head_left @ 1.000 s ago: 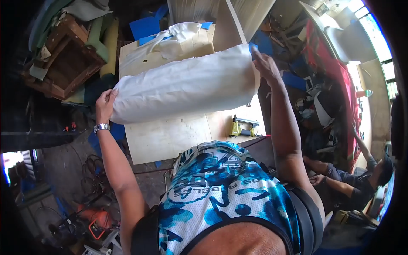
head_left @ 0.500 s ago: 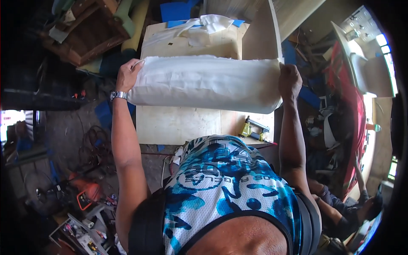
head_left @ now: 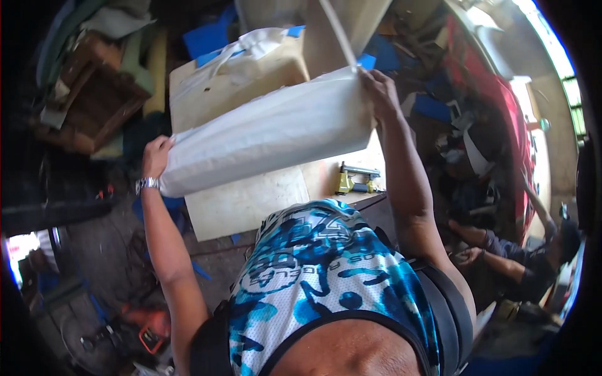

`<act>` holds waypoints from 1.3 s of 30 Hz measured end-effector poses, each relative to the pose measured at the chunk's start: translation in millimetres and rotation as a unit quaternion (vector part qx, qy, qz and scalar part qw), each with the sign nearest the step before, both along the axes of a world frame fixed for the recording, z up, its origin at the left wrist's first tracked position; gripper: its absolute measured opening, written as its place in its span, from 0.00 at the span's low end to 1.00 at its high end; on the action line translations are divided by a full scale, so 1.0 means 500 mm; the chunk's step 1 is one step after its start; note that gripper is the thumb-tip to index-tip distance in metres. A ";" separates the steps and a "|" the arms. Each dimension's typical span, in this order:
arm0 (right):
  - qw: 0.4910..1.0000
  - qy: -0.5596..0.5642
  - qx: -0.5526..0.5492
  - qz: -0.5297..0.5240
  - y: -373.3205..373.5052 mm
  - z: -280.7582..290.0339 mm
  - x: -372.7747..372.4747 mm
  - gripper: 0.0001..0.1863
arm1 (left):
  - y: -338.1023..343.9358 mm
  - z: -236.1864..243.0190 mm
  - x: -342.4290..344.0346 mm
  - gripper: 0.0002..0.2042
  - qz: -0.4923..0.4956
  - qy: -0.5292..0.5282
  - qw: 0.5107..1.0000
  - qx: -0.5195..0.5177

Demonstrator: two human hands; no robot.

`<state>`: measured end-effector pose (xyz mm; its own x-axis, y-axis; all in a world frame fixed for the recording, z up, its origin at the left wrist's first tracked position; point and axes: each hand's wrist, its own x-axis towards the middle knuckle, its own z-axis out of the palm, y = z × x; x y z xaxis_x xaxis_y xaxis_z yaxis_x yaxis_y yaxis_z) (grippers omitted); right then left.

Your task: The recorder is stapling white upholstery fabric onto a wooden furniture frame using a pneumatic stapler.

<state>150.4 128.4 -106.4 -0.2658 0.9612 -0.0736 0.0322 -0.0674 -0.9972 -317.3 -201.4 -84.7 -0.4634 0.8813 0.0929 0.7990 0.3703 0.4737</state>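
A long piece wrapped in white fabric (head_left: 266, 141) lies at a slant across the pale plywood surface (head_left: 241, 213), held at both ends. My left hand (head_left: 157, 156), with a metal watch at the wrist, has its fingers closed on the left end. Farther forward, my right hand (head_left: 382, 94) grips the right end; its fingertips are partly hidden. An olive-and-black nail gun (head_left: 357, 180) rests on the plywood below the right part of the piece. White fabric scraps (head_left: 257, 44) lie along the far edge, beside an upright board (head_left: 326, 31).
A wooden furniture frame (head_left: 94, 100) is piled at the upper left. Orange-and-black equipment (head_left: 150, 329) sits at the lower left. A red cloth (head_left: 514, 144) hangs on the right. A co-worker (head_left: 533, 263) in dark clothing is low at the right edge.
Since half a second ago the wrapped piece has gone from level to slanted in view, right end higher, left end lower, with both hands still gripping. The camera view has shifted too.
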 end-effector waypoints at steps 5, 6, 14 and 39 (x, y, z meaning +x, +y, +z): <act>0.995 -0.077 0.056 0.030 0.000 0.022 0.011 0.20 | 0.059 0.066 0.128 0.11 0.069 0.278 0.938 0.196; 0.995 -0.075 0.058 0.034 0.000 0.021 0.012 0.20 | 0.078 0.075 0.163 0.11 0.047 0.238 0.937 0.251; 0.995 -0.066 0.055 0.041 -0.002 0.040 0.031 0.19 | 0.282 0.086 0.398 0.25 -0.147 -0.088 0.981 0.096; 0.982 0.038 0.080 0.167 -0.014 0.048 0.091 0.11 | 0.298 0.090 0.412 0.05 -0.208 -0.076 0.968 0.120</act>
